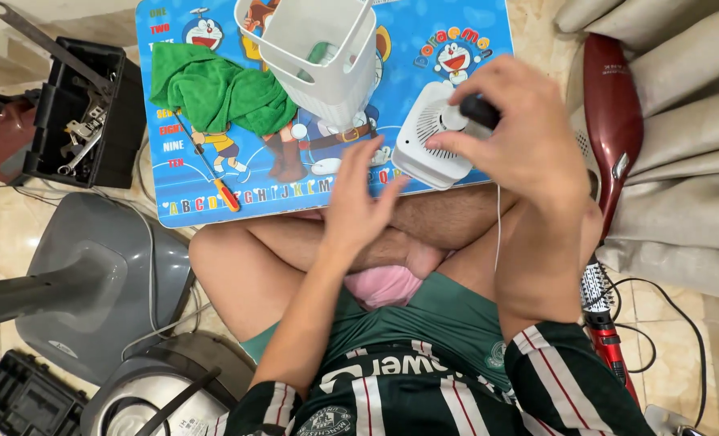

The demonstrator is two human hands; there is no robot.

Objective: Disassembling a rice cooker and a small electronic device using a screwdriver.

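While gripped by right hand (529,137): one white fan (432,137), one screwdriver (212,173).

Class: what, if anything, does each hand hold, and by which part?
The right hand pinches a small black object by its end, over the white fan. The left hand holds nothing.

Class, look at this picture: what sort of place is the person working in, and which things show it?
Probably a home floor used as a makeshift repair spot. The person sits cross-legged on tiles at a low cartoon-printed table, with a black toolbox of spanners on one side and a red handheld vacuum by curtains on the other.
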